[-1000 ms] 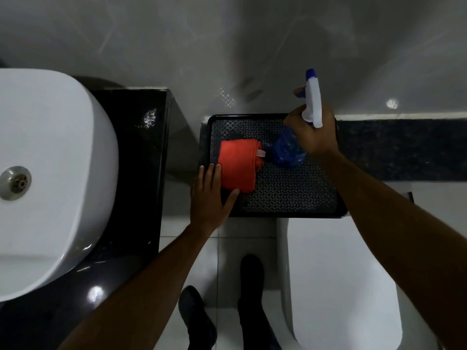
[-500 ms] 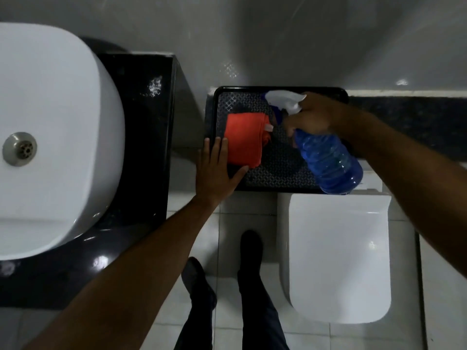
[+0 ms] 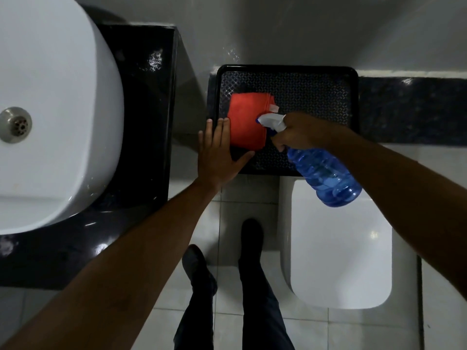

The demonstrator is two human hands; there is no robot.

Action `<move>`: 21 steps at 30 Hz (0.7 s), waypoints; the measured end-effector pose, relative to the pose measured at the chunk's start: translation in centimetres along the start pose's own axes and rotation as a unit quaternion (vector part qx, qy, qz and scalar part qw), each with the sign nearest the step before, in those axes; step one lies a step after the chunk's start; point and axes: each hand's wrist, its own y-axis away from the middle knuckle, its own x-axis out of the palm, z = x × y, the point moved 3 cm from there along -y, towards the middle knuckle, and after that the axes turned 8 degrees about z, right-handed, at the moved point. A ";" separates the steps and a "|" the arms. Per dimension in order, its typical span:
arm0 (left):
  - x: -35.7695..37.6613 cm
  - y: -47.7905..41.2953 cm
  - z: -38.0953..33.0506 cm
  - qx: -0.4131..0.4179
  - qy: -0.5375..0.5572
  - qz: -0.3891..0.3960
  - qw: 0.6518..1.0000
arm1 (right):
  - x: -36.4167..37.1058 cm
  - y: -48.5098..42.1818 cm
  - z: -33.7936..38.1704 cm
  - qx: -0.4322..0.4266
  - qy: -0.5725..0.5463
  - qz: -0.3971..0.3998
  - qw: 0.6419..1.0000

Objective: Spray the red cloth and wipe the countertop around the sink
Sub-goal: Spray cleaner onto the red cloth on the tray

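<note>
- Folded red cloth (image 3: 249,122) lying in left part of black tray (image 3: 353,122), right of the table (image 3: 146,122) carrying white sink (image 3: 58,109).
- Left hand (image 3: 218,157) flat, grip released, fingertips touching cloth's left edge.
- Right hand (image 3: 300,132) grip clenched around blue spray bottle (image 3: 326,173), tilted, white nozzle (image 3: 270,121) over cloth's right edge.

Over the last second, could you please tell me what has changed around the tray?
The right hand has tipped the spray bottle from upright to slanted, swinging its nozzle over the red cloth. The left hand stayed flat on the tray edge beside the cloth, which has not moved.
</note>
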 end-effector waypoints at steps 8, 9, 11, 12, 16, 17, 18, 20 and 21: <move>-0.2 0.0 0.0 0.000 0.006 -0.004 1.000 | -0.5 -0.1 0.1 -0.013 -0.065 -0.013 0.998; -0.1 0.0 0.0 -0.001 0.005 -0.005 1.000 | -0.7 -0.2 0.2 -0.020 -0.066 -0.015 0.998; -0.1 0.0 0.0 -0.002 0.003 -0.005 1.000 | -1.0 -0.2 0.2 -0.014 -0.066 -0.036 0.997; -0.1 -0.1 -0.1 -0.002 0.002 -0.004 1.000 | -1.1 -0.1 0.1 -0.008 -0.063 -0.042 0.997; -0.2 0.0 -0.1 -0.004 -0.001 -0.002 1.000 | -1.5 0.1 0.0 -0.002 -0.072 -0.053 0.996; -0.3 0.0 0.0 -0.004 -0.002 -0.002 1.000 | -1.6 0.2 -0.2 0.004 -0.074 -0.054 0.996; -0.3 0.0 -0.1 -0.005 -0.003 -0.002 1.000 | -1.5 0.5 -0.3 0.014 -0.067 -0.055 0.996; -0.3 0.0 -0.1 -0.008 -0.003 0.000 1.000 | -0.8 0.7 -0.7 0.031 -0.038 -0.038 0.998; -0.3 0.0 -0.1 -0.009 -0.003 0.001 1.000 | -0.4 0.9 -0.7 0.033 -0.028 -0.023 0.999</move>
